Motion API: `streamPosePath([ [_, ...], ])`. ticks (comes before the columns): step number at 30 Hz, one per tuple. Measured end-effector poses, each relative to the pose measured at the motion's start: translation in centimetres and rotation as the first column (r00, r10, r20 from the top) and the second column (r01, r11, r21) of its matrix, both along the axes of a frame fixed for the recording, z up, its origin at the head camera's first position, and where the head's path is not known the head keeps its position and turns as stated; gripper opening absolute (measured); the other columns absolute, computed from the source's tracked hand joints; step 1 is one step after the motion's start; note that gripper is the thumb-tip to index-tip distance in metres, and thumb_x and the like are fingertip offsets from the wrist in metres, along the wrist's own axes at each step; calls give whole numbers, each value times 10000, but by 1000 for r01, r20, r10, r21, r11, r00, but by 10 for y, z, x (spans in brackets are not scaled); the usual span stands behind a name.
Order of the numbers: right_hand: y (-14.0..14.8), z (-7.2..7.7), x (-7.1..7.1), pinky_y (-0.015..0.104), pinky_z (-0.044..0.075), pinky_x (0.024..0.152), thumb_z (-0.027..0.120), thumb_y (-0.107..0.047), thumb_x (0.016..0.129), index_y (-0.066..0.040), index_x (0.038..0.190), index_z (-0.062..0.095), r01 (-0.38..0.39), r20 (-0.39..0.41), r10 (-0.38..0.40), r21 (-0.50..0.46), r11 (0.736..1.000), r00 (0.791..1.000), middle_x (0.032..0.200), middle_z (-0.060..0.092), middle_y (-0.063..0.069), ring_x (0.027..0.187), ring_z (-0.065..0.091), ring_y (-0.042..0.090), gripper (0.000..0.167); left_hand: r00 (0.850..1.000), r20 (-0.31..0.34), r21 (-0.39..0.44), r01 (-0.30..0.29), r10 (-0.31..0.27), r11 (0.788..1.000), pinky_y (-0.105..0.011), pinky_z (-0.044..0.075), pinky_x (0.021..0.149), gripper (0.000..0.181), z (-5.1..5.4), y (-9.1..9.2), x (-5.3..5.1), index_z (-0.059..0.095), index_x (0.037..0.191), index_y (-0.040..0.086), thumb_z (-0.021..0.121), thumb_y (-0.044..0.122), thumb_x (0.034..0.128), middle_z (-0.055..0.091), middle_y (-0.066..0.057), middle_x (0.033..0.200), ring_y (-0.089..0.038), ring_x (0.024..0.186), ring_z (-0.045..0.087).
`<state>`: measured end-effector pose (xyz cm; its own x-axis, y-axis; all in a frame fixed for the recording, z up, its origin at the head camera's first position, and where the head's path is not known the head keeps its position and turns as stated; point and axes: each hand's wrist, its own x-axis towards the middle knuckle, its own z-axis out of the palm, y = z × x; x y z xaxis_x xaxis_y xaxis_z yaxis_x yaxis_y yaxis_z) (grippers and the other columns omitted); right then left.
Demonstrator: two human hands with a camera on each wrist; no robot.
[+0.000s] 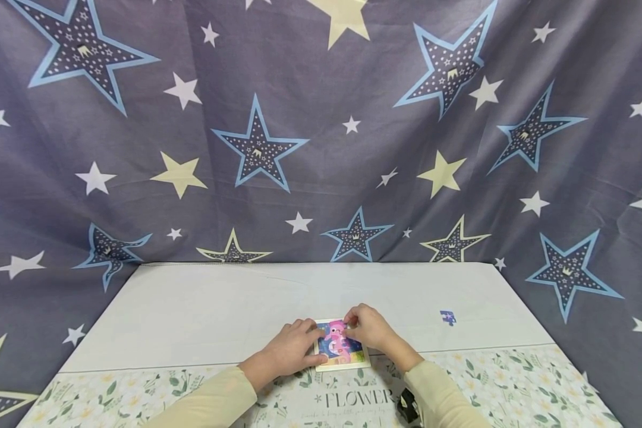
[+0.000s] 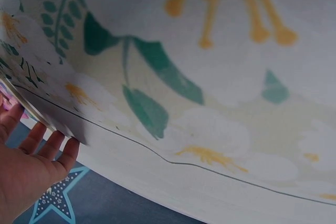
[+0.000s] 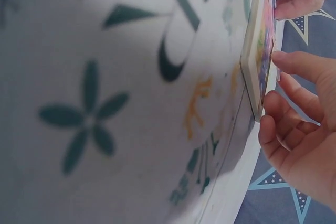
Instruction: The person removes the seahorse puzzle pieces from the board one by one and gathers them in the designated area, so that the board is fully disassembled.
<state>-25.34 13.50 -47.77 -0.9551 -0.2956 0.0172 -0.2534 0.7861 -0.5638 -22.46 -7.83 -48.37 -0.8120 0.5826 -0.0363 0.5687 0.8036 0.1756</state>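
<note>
Left hand (image 1: 289,349): fingers extended, resting on pale-framed, rectangular, multicoloured jigsaw puzzle (image 1: 342,349) | right hand (image 1: 373,329): fingers bent at its upper right, pinch unclear | puzzle: on white-and-floral table covering (image 1: 219,315) | loose blue jigsaw piece (image 1: 447,317): well apart, rightward | risk: uneven fingertip pressure might lift neighbouring pieces

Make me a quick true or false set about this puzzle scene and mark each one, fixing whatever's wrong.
1. The left hand and the right hand are both at the puzzle. True.
2. A loose blue piece lies on the white part of the table. True.
3. In the head view, the loose blue piece is left of the puzzle. False: it is to the right.
4. A curtain with stars hangs behind the table. True.
5. The right hand is touching the loose blue piece. False: it is apart from that piece.
</note>
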Motion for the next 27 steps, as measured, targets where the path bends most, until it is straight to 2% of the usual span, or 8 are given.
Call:
streamPosePath([
  [10,1,2,0,257,419,637,748,-180,783,-106,848,656,-4,6,4,-2,1000,1000,804,526,-5,722,480,119,135,1000,13,-3,-6,6,1000,-429,418,957,610,1,0,1,501,1330,227,480,629,871,488,-17,1267,-189,1164,473],
  [21,4,3,0,258,427,643,748,-183,783,-105,855,658,-3,-17,3,10,1000,1000,823,543,9,726,487,116,139,1000,14,-4,-11,11,1000,-432,419,959,614,2,1,1,502,1329,226,477,632,870,492,-16,1267,-190,1164,476],
  [27,10,5,0,265,437,639,758,-168,765,-92,853,661,2,-44,-3,-18,1000,999,815,549,16,725,499,121,151,1000,8,-4,-11,11,1000,-433,420,950,609,2,1,1,505,1326,225,482,628,870,492,-15,1258,-190,1153,476],
])
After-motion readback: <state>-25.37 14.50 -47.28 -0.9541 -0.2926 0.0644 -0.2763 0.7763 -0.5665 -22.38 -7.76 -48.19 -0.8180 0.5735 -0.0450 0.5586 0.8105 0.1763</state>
